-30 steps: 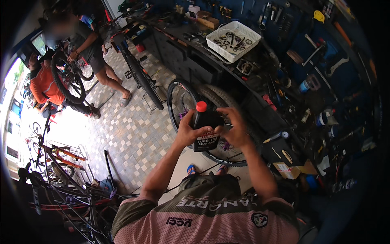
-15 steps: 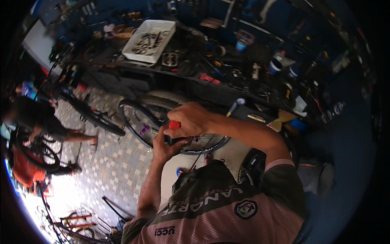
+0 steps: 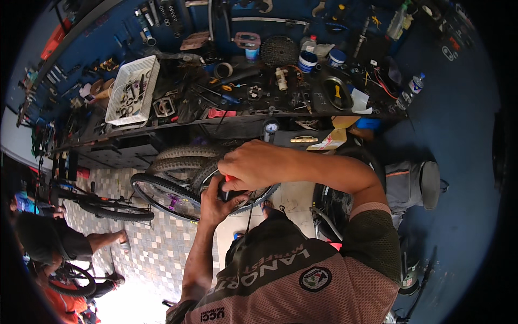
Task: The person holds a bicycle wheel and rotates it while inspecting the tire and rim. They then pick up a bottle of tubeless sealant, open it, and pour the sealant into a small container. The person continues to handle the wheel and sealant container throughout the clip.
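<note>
Below the cluttered workbench (image 3: 226, 121), the left hand (image 3: 217, 201) cups a dark bottle (image 3: 233, 193) from underneath, fingers wrapped around its body to steady it. The right hand (image 3: 253, 164) closes over the bottle's top, fingertips pinched on its red cap (image 3: 227, 177), a grip suited to turning the cap against the supported body. Both hands hold the bottle just above a bicycle wheel (image 3: 162, 189) that leans against the workbench, with a white basket (image 3: 133, 89) of small parts resting on the workbench top to the left.
</note>
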`<state>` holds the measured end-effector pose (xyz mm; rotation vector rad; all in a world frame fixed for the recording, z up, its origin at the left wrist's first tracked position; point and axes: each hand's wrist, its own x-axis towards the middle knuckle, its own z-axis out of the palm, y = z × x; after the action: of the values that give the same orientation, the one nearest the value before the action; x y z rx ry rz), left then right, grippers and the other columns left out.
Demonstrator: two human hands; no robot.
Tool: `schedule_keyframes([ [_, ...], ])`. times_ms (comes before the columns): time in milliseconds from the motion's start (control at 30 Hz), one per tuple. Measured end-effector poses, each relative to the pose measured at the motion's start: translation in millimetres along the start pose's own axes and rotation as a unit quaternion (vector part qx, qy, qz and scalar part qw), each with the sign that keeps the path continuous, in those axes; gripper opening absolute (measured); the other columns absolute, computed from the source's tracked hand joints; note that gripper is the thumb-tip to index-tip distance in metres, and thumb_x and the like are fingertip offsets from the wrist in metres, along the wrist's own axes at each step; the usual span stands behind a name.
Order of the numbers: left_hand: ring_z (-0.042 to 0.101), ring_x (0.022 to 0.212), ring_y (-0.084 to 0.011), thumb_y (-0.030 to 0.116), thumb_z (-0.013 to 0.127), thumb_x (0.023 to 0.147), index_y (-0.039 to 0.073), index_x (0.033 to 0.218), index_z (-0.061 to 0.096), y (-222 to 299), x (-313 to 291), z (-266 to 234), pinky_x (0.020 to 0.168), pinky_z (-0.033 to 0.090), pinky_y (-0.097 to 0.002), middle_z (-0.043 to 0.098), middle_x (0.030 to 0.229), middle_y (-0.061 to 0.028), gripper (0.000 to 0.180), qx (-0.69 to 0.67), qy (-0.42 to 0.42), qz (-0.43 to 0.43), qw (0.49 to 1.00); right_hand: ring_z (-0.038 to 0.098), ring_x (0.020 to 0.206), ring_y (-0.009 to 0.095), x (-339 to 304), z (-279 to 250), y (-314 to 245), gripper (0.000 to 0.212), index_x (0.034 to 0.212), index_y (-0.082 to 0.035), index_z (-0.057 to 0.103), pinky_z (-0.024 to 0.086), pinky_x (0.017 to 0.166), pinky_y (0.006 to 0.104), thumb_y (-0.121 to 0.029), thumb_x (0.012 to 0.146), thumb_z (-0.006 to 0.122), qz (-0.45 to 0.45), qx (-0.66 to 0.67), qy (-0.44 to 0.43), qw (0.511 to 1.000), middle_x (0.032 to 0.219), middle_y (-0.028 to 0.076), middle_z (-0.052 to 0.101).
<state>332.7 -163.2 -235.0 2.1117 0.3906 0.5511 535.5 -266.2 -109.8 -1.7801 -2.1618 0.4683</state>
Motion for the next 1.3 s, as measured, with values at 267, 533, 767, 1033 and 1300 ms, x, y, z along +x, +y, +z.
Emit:
schedule_keyframes([
  [267, 0.081, 0.097, -0.034, 0.04, 0.102, 0.074, 0.004, 0.129, 0.061, 1, 39, 33, 0.082, 0.063, -0.0424, 0.08, 0.105, -0.0186, 0.078, -0.043, -0.073, 0.0, 0.996, 0.067, 0.105, 0.027, -50, -9, 45, 0.023, 0.112, -0.009, 0.068, 0.058, 0.084, 0.0437, -0.001, 0.091, 0.071, -0.072, 0.099, 0.044, 0.992, 0.108, 0.007, 0.06],
  [533, 0.079, 0.104, -0.028, 0.041, 0.103, 0.073, 0.004, 0.133, 0.061, -5, 66, 64, 0.092, 0.061, -0.0406, 0.08, 0.112, -0.0173, 0.081, -0.086, -0.036, -0.041, 0.995, 0.077, 0.103, 0.036, -124, 9, 254, 0.035, 0.127, -0.011, 0.072, 0.062, 0.084, 0.0423, -0.017, 0.094, 0.082, 0.26, 0.149, 0.459, 0.837, 0.119, 0.016, 0.076],
  [767, 0.077, 0.108, -0.026, 0.039, 0.104, 0.072, 0.004, 0.134, 0.062, -4, 90, 76, 0.095, 0.059, -0.0397, 0.079, 0.115, -0.0156, 0.082, -0.085, -0.045, -0.081, 0.992, 0.073, 0.099, 0.042, -203, 142, 400, 0.027, 0.107, -0.013, 0.071, 0.055, 0.088, 0.0502, -0.031, 0.091, 0.084, 0.507, -0.188, 0.432, 0.722, 0.095, 0.011, 0.079],
  [1033, 0.07, 0.104, -0.0148, 0.036, 0.104, 0.073, 0.003, 0.131, 0.061, -12, 107, 87, 0.096, 0.057, -0.0346, 0.076, 0.109, -0.0081, 0.08, -0.182, 0.01, -0.096, 0.979, 0.066, 0.123, 0.028, -119, 145, 268, 0.059, 0.129, -0.006, 0.064, 0.051, 0.103, 0.0417, -0.039, 0.087, 0.091, 0.173, 0.351, 0.472, 0.79, 0.137, 0.011, 0.068],
  [1300, 0.068, 0.115, -0.0223, 0.032, 0.105, 0.071, 0.002, 0.143, 0.054, 14, 118, 98, 0.098, 0.056, -0.0381, 0.07, 0.125, -0.012, 0.093, -0.217, 0.081, -0.022, 0.973, 0.067, 0.122, 0.019, -70, 161, 143, 0.114, 0.149, 0.002, 0.051, 0.054, 0.106, 0.0348, -0.059, 0.066, 0.101, 0.114, 0.649, 0.423, 0.622, 0.133, 0.009, 0.069],
])
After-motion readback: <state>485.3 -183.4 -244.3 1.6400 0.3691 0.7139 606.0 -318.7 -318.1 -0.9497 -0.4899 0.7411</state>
